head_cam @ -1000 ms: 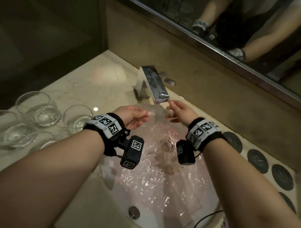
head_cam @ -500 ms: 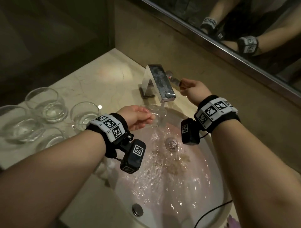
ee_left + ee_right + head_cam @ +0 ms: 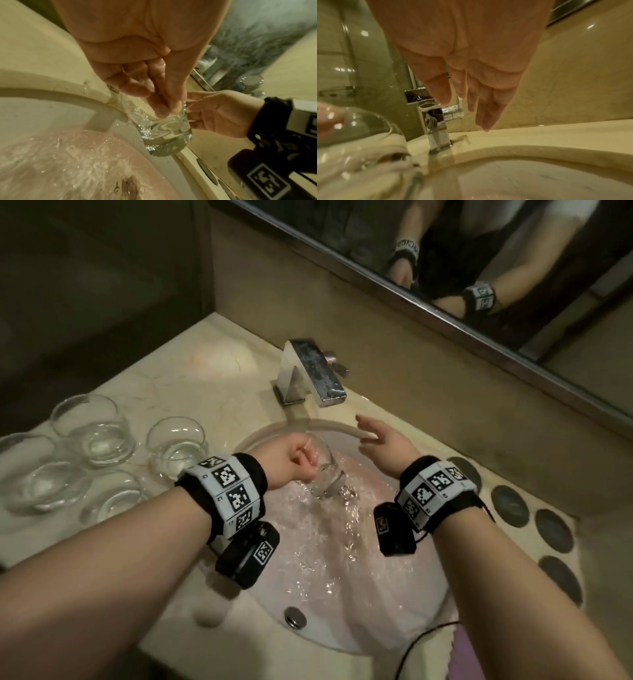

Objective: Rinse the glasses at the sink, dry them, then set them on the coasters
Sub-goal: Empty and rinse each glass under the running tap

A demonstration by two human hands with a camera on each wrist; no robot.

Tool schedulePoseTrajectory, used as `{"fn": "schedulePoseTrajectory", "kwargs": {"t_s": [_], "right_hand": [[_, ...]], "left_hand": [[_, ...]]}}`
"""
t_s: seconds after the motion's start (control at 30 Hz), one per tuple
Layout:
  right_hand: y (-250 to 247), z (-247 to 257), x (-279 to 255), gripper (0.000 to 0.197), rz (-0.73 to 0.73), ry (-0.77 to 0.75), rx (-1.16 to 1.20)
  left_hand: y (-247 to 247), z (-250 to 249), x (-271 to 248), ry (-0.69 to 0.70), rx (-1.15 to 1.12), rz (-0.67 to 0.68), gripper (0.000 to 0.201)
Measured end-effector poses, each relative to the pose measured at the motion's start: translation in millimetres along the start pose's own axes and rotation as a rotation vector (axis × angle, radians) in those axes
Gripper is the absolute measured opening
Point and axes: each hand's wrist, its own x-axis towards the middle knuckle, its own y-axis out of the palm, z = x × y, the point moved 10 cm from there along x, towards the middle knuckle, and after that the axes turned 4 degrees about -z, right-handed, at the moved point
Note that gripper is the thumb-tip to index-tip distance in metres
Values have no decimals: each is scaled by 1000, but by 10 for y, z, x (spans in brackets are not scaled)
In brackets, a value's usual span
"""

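- Currently L hand grips glass, tilted over sink.
- R hand relaxed, holding nothing.
- Glass wet, likely slick, fragile; recommend hold round wall, not rim.

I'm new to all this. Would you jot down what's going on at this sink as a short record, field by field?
Place: marble counter with a white sink, below a mirror
Left hand: grips a tilted clear glass, pouring water into the sink
Right hand: fingers straight, holding nothing, beside the glass
Tap: no water visibly running
Waiting glasses: a group on the counter, left of the sink
Coasters: dark round ones in a row on the right, all bare
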Motion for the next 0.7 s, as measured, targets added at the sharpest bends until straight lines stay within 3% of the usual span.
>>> {"fn": "schedulePoseTrajectory", "kwargs": {"t_s": [0.1, 0.2, 0.4, 0.5, 0.63, 0.7], "right_hand": [[125, -53, -339, 51, 75, -4, -3], [221, 80, -691, 40, 82, 4, 36], [305, 384, -1194, 52, 15, 74, 68], [266, 506, -1302, 51, -57, 97, 58], [156, 631, -1365, 49, -138, 50, -276], [114, 646, -1394, 50, -155, 41, -306]], "left_hand": [[63, 64, -187, -39, -134, 37, 16], [118, 242, -396, -188, -497, 34, 17], [356, 414, -829, -459, -1198, 127, 19], [441, 383, -1020, -491, -1309, 178, 16], [518, 328, -1132, -474, -1352, 205, 16], [510, 318, -1143, -448, -1295, 195, 15]]}}
